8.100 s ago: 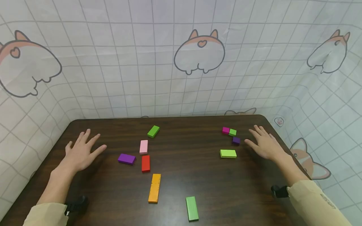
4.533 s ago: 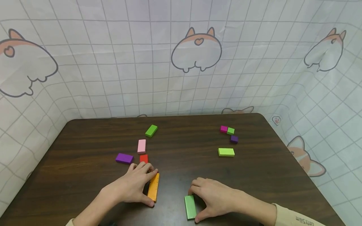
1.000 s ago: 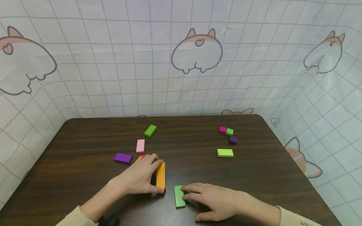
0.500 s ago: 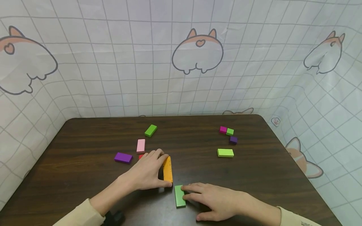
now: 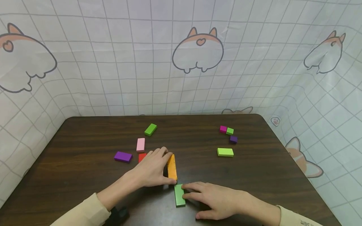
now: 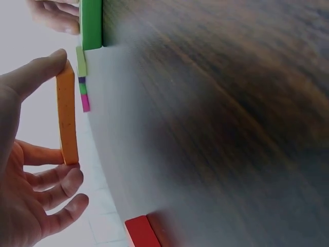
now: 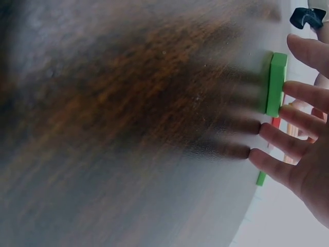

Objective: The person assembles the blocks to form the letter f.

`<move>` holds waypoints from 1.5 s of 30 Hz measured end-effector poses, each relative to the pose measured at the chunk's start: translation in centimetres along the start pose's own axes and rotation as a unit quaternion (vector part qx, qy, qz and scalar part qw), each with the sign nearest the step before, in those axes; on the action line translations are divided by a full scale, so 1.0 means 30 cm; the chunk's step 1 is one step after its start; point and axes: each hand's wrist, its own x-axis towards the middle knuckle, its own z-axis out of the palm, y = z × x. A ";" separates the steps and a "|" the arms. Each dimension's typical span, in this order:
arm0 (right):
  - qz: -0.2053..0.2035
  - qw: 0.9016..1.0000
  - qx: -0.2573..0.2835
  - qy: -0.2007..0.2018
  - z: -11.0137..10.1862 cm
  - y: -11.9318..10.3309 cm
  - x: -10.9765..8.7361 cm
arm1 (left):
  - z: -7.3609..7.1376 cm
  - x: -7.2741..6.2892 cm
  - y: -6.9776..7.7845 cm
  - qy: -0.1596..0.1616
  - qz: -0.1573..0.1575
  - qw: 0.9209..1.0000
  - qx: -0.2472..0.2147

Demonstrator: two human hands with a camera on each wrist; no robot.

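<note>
In the head view my left hand (image 5: 152, 169) pinches a long orange block (image 5: 172, 168) by its two ends, between thumb and fingertips. The left wrist view shows this orange block (image 6: 67, 116) held above the tabletop. Just nearer to me lies a light green block (image 5: 179, 196), flat on the table, its far end close to my left thumb. My right hand (image 5: 219, 201) is beside it, fingers extended, with two fingertips touching the green block (image 7: 276, 85). A red block (image 5: 142, 157) is partly hidden behind my left hand.
On the dark wooden table (image 5: 85, 138), left of centre, lie a purple block (image 5: 123, 157), a pink block (image 5: 140, 145) and a green block (image 5: 150, 129). At right are a yellow-green block (image 5: 225, 152) and small magenta (image 5: 223, 129), green (image 5: 230, 131) and dark purple (image 5: 233, 139) cubes.
Both hands came in from the table's sides to the orange and light green blocks. The green block shifted left and away. Lately my left hand has carried the orange block rightward and away; the right stays still.
</note>
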 end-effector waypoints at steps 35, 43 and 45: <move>-0.006 1.000 -0.015 -0.005 -0.003 -0.003 -0.004 | 0.012 0.054 0.030 -0.068 0.005 0.998 0.004; 0.000 1.000 -0.002 -0.013 -0.003 -0.004 -0.006 | 0.018 0.058 0.023 -0.086 0.013 0.996 -0.024; 0.000 1.000 -0.004 -0.012 -0.005 -0.003 -0.006 | 0.016 0.059 0.022 -0.083 0.017 0.996 -0.023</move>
